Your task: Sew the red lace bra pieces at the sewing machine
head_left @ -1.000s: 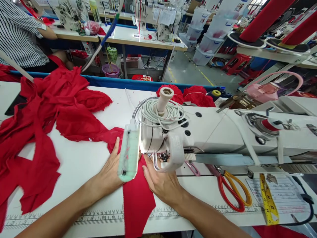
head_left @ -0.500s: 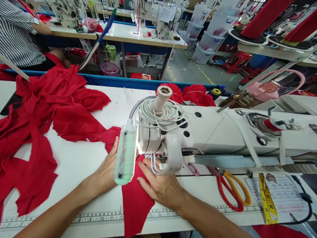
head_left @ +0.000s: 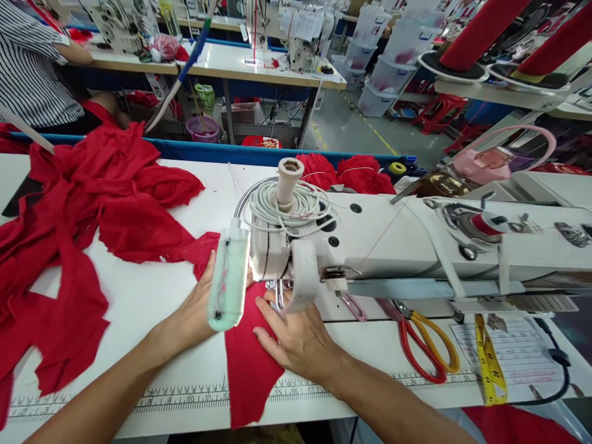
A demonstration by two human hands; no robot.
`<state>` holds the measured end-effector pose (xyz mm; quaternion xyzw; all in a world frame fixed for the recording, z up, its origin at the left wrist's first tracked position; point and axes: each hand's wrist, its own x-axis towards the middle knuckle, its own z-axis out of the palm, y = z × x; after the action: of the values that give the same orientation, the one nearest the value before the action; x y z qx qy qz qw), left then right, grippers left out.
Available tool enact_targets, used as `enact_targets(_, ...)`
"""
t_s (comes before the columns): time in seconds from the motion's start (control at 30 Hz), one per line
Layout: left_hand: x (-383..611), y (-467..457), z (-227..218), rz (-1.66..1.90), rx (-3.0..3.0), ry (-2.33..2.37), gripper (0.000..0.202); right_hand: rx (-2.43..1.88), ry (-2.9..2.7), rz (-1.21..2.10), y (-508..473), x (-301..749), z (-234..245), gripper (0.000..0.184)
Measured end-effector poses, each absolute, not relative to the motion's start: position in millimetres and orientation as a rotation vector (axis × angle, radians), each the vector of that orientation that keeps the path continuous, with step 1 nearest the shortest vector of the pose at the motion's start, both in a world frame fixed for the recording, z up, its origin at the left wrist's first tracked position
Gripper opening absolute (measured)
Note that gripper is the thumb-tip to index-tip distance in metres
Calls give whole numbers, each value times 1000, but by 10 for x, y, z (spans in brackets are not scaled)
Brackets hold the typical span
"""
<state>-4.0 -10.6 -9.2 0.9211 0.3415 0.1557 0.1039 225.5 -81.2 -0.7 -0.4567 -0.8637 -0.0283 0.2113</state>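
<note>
White worktop (head_left: pixel 152 296) with a printed ruler (head_left: pixel 185 398) along its near edge carries a sewing machine (head_left: pixel 393 246). One red cloth (head_left: pixel 250 370) lies with its long axis running from the near edge toward the far edge, and its far end is under the machine's head. Left hand (head_left: pixel 194 311) and right hand (head_left: pixel 296 342) press flat on it, each grip open and holding nothing. Scissors (head_left: pixel 425 345) lie nearer the right edge.
</note>
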Motion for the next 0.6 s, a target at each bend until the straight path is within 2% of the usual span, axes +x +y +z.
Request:
enact_targets(0.23, -23, -89, -153, 515, 2759, 997, 43, -1327, -2350, -45, -851, 2214, -15, 38)
enact_targets(0.6, 85, -90, 72, 425, 2714, 1028, 45, -1245, -2304, -13, -817, 2198, 4, 34)
